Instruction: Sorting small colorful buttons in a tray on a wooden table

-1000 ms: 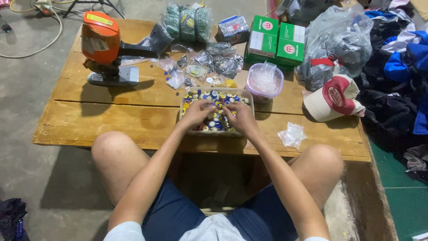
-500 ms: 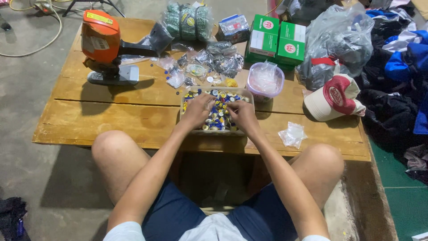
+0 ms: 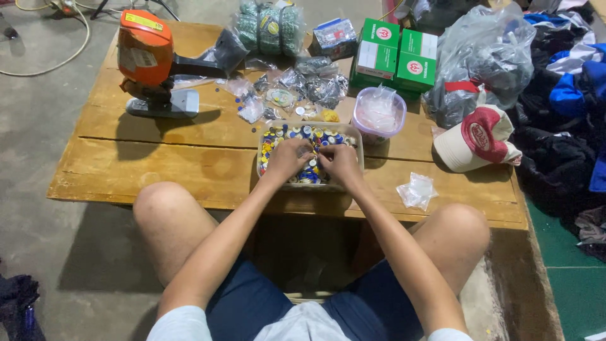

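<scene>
Over the clear tray (image 3: pixel 355 134) on the desk (image 3: pixel 158 158), both hands stay put — left hand (image 3: pixel 289 158) and right hand (image 3: pixel 341 161) with fingertips pinched together among the small coloured buttons (image 3: pixel 297 134) — the sorting goes on unchanged.

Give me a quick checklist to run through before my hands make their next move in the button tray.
1. Both hands in the tray: ok. Left hand and right hand rest over the buttons in the tray.
2. Something pinched in the fingers: cannot tell, the pieces are too small.
3. Tray fully on the table: ok, though it sits near the front edge.
4. Tub clear of the hands: ok, it stands just behind the tray's right corner.
5. Orange machine out of the way: ok, far left.
6. Loose bag near the right arm: ok, not touching.
</scene>
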